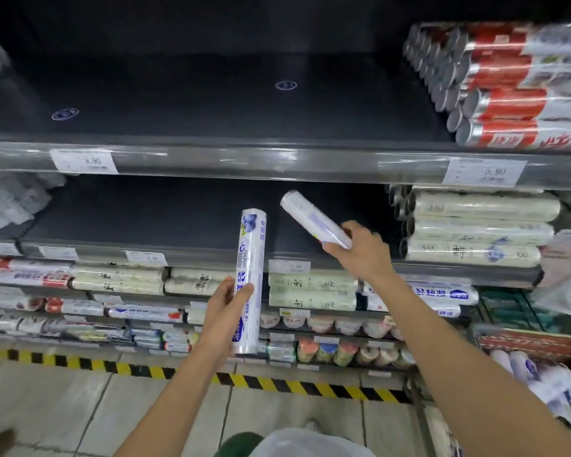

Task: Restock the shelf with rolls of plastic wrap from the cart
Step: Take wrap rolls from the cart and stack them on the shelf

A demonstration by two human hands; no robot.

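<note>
Right hand (pixel 360 249) grips a roll (pixel 310 219) by its near end. The far end angles up-left over the bare middle shelf (pixel 145 219). Left hand (pixel 226 308) curls round a 2nd roll (pixel 251 258), held upright in front of the price rail (pixel 195 257). Neither roll is on the shelf yet. A stack (pixel 475 225) of rolls lies at the shelf's right. The cart (pixel 534 346), w/ more rolls, sits lower right.

Likely risks: the roll is held at one end only, so it could tip or slip. Laid alone on the flat shelf, it may roll fwd & off unless butted against the stack. The 2nd roll's top could knock the price rail.
</note>
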